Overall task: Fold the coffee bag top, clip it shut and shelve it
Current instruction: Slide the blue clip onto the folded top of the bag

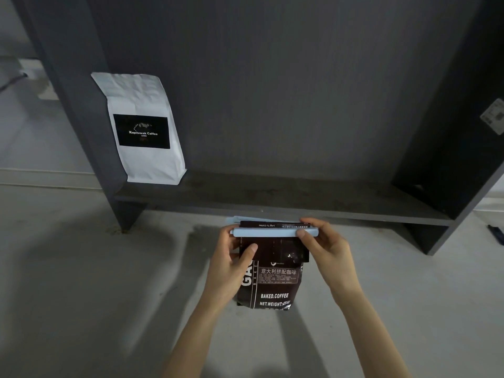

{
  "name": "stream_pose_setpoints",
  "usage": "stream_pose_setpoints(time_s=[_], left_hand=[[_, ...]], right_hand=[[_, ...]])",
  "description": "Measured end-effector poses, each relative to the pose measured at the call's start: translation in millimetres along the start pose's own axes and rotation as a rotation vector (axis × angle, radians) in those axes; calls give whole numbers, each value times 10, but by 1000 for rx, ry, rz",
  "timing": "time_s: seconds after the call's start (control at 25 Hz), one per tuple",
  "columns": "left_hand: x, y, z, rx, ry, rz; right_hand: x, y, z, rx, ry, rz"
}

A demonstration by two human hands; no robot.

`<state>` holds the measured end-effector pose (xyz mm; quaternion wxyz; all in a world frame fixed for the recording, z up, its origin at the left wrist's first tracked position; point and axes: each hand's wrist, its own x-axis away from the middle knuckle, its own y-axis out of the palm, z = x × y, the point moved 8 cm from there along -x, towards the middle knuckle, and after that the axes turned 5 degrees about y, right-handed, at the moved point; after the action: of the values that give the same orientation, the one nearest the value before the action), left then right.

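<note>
A dark brown coffee bag [272, 285] with white lettering stands in front of me, just before the shelf's front edge. Its top is folded over. A long pale blue clip [272, 232] lies across the fold. My left hand [231, 257] grips the bag's upper left side, thumb on the folded flap and fingers at the clip's left end. My right hand [324, 241] pinches the clip's right end between thumb and fingers.
A dark grey shelf unit [272, 203] stands ahead, its low board bare except for a white coffee bag [144, 132] with a black label, upright at the far left. The floor is pale concrete. A small dark object [496, 233] lies at the right edge.
</note>
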<state>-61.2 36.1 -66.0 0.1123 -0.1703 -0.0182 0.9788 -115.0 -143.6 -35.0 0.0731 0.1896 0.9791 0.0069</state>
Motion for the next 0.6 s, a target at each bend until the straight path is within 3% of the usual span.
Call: stream_pose_setpoints(time_s=[0.6], left_hand=[[7,-1,38,-33,-17,-8]], right_hand=[[-33,9,70,-37,-23,14]])
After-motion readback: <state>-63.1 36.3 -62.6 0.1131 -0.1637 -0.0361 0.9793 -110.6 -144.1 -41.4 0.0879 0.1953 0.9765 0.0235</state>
